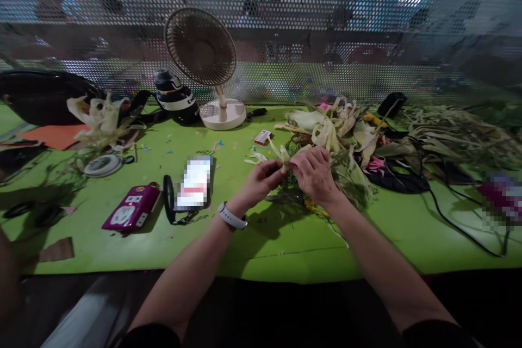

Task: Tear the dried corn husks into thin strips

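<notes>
In the head view my left hand (266, 176) and my right hand (313, 174) meet over the green table (244, 244). Between their pinched fingertips is a pale corn husk (281, 153), its pointed ends sticking up. The left thumb and forefinger grip it from the left, and the right fingers press on it from the other side. A white band circles my left wrist. Just behind and right of my hands lies a heap of dry corn husks (326, 125). Green stems and some yellow pieces show beneath my right hand, partly hidden by it.
A white desk fan (223, 114) and a black bottle (176, 99) stand at the back. Left of my hands are a phone (194, 184), a purple pouch (132, 207) and a tape roll (103, 165). A small red-white box (263, 137) lies behind them. A black cable (451, 228) trails right.
</notes>
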### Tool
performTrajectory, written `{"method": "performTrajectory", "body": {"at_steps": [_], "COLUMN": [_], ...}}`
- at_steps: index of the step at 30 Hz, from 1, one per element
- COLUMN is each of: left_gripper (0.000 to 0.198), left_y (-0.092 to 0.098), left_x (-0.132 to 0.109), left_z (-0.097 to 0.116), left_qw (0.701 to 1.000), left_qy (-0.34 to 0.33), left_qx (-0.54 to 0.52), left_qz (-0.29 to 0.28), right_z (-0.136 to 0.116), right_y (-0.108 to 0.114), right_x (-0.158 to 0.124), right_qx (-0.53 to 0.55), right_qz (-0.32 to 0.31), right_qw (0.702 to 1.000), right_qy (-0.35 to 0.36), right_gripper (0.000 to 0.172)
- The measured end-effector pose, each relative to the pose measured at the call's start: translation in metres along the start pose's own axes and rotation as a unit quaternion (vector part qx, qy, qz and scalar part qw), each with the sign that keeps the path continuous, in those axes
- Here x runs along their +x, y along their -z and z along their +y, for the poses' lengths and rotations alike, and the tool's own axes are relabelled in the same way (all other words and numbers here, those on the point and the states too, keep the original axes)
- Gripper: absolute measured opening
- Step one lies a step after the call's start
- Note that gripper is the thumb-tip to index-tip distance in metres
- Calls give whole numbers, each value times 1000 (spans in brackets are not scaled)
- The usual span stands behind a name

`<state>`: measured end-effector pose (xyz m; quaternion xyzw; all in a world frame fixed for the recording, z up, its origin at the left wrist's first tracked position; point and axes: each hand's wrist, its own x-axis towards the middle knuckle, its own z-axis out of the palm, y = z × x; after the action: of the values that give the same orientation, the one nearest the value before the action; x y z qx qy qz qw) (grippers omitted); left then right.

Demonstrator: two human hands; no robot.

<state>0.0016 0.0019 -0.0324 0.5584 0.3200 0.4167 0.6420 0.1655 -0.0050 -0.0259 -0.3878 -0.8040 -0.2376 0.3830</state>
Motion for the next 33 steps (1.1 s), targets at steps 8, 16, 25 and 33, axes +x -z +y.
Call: {"method": "performTrajectory", "body": {"at_steps": [8, 16, 25, 33], "left_gripper": [30, 28, 30, 29], "left_y": [-2, 1, -8, -5], "left_x": [1, 1, -2, 2], "left_z": [-5, -4, -9, 0], "left_qw": [997, 987, 994, 995], "left_qy": [-66, -107, -73, -57], "left_qx": [37, 115, 25, -25], "left_qz": [28, 8, 77, 84], "right_z": [-5, -8, -23, 6], "right_y": [-6, -7, -11, -18], "right_x": [1, -1, -2, 0], "right_qx": [82, 168, 247, 474], "right_qz": [16, 5, 25, 26], "right_qw": [990, 969, 933, 759], "right_qy": [-112, -179, -262, -445], "right_gripper": [13, 10, 11, 33]}}
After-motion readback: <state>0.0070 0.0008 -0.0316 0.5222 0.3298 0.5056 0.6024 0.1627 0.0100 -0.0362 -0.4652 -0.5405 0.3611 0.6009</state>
